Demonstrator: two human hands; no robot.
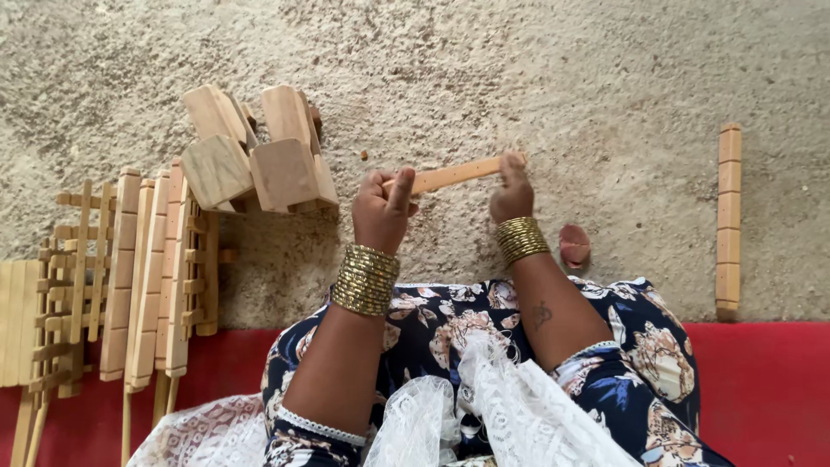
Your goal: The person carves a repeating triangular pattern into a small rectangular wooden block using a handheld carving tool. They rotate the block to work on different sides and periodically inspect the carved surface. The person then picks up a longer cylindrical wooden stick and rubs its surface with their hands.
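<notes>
Rough concrete floor point(562, 69), red mat point(761, 380) at near edge. Item: thin wooden strip point(454, 175), long axis left to right, right end tilted slightly farther away. Left hand point(380, 212) fingers clamped on its left end; right hand point(512, 195) fingers pinching its right end. Left of fingers: wooden blocks point(255, 160), slatted frames point(130, 277). Right of fingers: notched bar point(729, 220).
</notes>
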